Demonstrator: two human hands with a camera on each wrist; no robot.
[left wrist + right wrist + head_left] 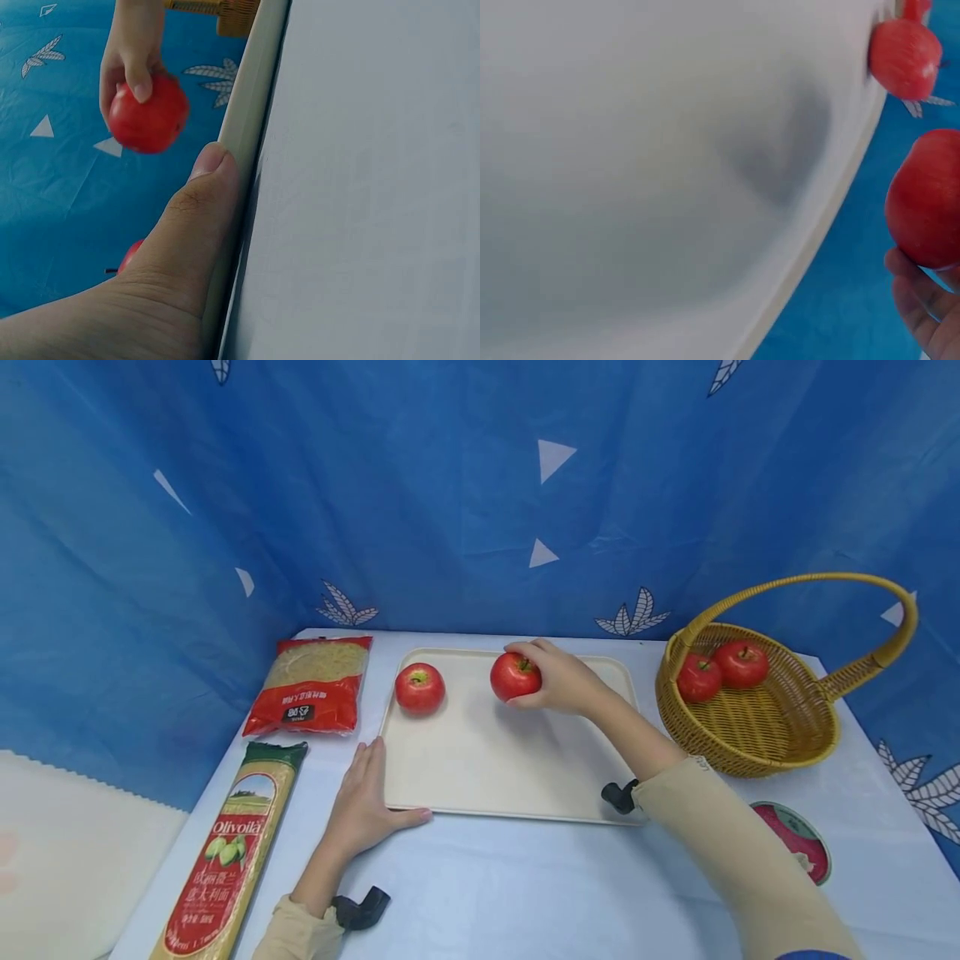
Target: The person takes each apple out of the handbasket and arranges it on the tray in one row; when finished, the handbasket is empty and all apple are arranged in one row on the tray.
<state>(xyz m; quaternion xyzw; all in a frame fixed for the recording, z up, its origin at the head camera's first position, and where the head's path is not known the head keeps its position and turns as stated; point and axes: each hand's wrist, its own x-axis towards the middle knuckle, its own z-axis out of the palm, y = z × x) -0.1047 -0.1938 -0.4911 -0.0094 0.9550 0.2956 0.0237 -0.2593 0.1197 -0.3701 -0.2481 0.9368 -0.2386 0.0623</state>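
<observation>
In the head view, my right hand (pixel 558 677) grips a red apple (pixel 515 677) above the cream tray (pixel 480 768). The right wrist view shows that held apple (pixel 928 201) raised off the tray, its shadow falling on the surface. A second apple (pixel 420 688) sits in the tray's far left corner. My left hand (pixel 365 797) rests at the tray's near left corner, fingers straight along the left side and thumb along the front rim. From the left wrist, the thumb (pixel 199 195) lies against the tray rim (pixel 251 97).
A yellow wicker basket (pixel 750 752) with a tall handle stands at the right, holding two apples (pixel 741 663). Bagged pasta (pixel 311 685) and a long spaghetti pack (pixel 225 868) lie at the left. A round red-and-green item (pixel 795 839) is partly behind the right sleeve.
</observation>
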